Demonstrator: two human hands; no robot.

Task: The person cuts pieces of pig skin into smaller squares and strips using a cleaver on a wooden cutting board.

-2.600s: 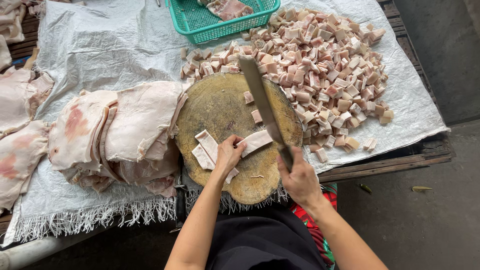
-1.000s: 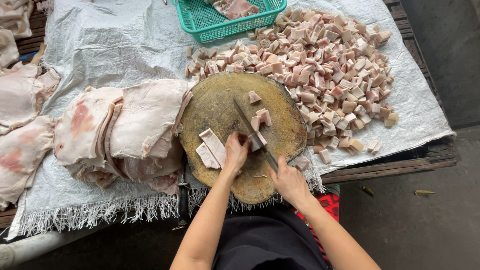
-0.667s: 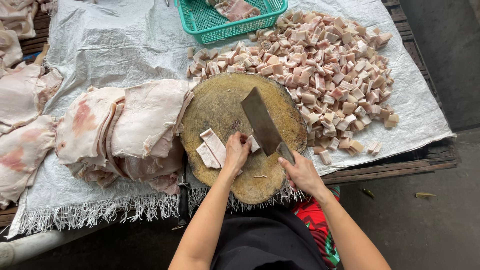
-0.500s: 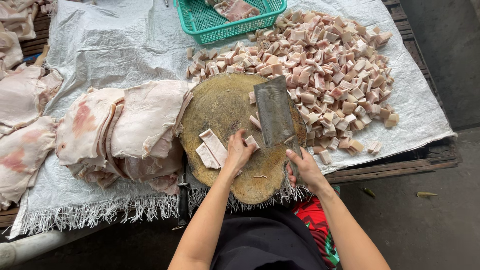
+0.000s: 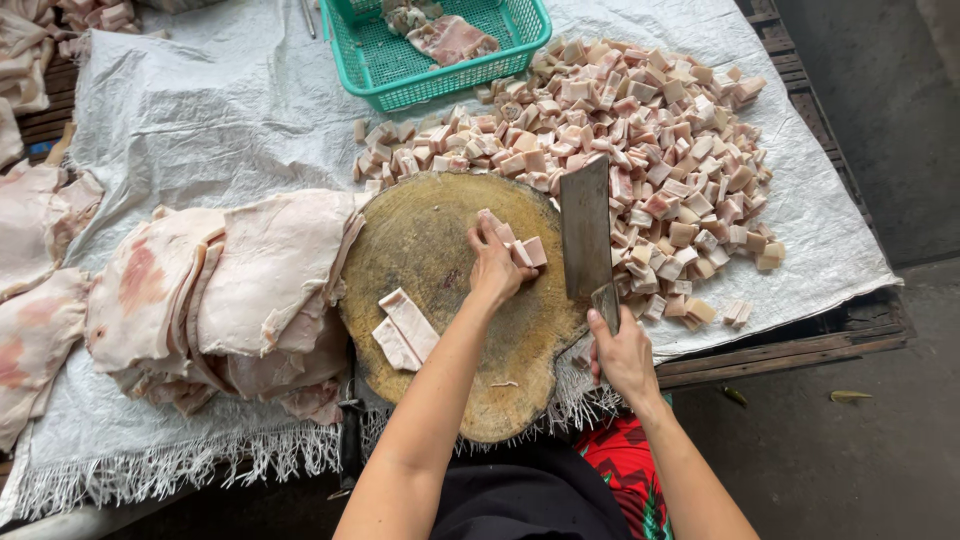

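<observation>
Cut pork pieces (image 5: 522, 250): on the round wooden chopping block (image 5: 440, 300), under my left hand (image 5: 493, 270), fingers pressed together on them. Cleaver (image 5: 586, 232): handle clamped in my right hand (image 5: 622, 352), blade beside the cube pile (image 5: 640, 140).

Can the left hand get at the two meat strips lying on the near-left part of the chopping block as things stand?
Probably yes. The left hand rests on cut pieces mid-block, and the meat strips lie uncovered just beside its forearm. The cleaver sits on the far side, in the right hand.
</observation>
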